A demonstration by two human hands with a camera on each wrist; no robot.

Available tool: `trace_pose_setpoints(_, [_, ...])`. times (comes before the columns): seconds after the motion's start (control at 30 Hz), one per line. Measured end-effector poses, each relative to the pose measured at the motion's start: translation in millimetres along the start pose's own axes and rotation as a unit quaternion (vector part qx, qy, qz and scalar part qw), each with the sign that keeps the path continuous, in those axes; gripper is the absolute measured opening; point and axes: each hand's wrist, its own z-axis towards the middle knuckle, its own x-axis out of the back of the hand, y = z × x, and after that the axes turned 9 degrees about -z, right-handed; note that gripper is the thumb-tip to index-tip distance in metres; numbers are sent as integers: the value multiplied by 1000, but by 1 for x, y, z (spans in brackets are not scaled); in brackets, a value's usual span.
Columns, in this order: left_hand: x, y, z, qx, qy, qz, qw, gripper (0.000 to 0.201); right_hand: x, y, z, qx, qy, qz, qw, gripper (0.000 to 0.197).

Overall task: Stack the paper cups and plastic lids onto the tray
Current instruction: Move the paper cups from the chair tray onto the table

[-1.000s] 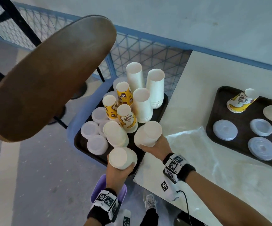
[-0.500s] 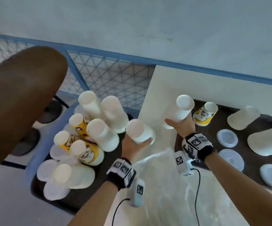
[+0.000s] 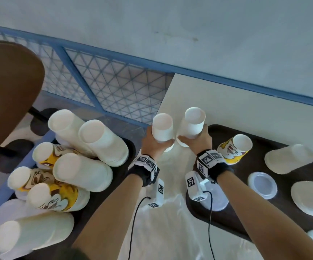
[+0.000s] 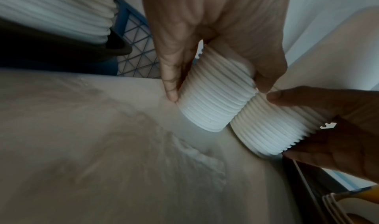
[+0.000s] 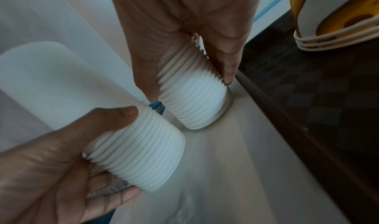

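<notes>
My left hand [image 3: 158,145] grips a stack of white paper cups [image 3: 162,128], held upright with the rims down. Beside it, my right hand [image 3: 191,139] grips a second white stack [image 3: 193,124]. The two stacks nearly touch, above the table just left of the dark tray [image 3: 227,218]. In the left wrist view thumb and fingers wrap the ribbed stack [image 4: 215,101], with the other stack [image 4: 272,127] next to it. The right wrist view shows the right-hand stack [image 5: 192,101] low over the table, beside the tray's rim [image 5: 266,97]. That tray holds a yellow printed cup stack [image 3: 234,149], clear lids [image 3: 262,184] and white stacks lying down [image 3: 289,158].
A second dark tray [image 3: 103,199] at the left is crowded with white and yellow cup stacks [image 3: 103,141]. A crinkled clear plastic sheet [image 3: 167,231] covers the table between the trays. A brown seat [image 3: 7,91] and a blue mesh fence [image 3: 114,87] stand behind.
Both hands have carried their cup stacks rightwards, away from the left tray. The stacks now stand side by side at the right tray's left edge.
</notes>
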Motion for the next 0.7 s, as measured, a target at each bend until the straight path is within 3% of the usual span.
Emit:
trace_pose_setpoints(0.13, [-2, -8, -3, 8, -3, 4, 1000, 80, -3, 5, -1, -3, -20, 3, 1000, 82])
trace_pose_setpoints(0.27, [14, -11, -26, -31, -15, -10, 999, 91, 1, 10, -17, 18, -21, 13, 1000, 98])
trace_pose_setpoints(0.33, [29, -14, -51, -50, -14, 4, 999, 79, 1, 19, -36, 38, -3, 21, 999, 101])
trace_pose_setpoints(0.43, [60, -28, -102, -79, -14, -6, 997, 46, -10, 35, -84, 79, 24, 28, 996, 79])
trace_pose_setpoints(0.53, [96, -58, -156, -72, -2, 13, 997, 21, -38, 39, -135, 144, -28, 39, 988, 43])
trace_pose_setpoints(0.6, [121, -82, -187, -35, 26, 27, 999, 13, -62, 31, -161, 194, -78, 26, 978, 29])
trace_pose_setpoints(0.7, [161, -117, -227, 17, 133, 22, 991, 14, -95, 8, -187, 245, -125, 14, 961, 30])
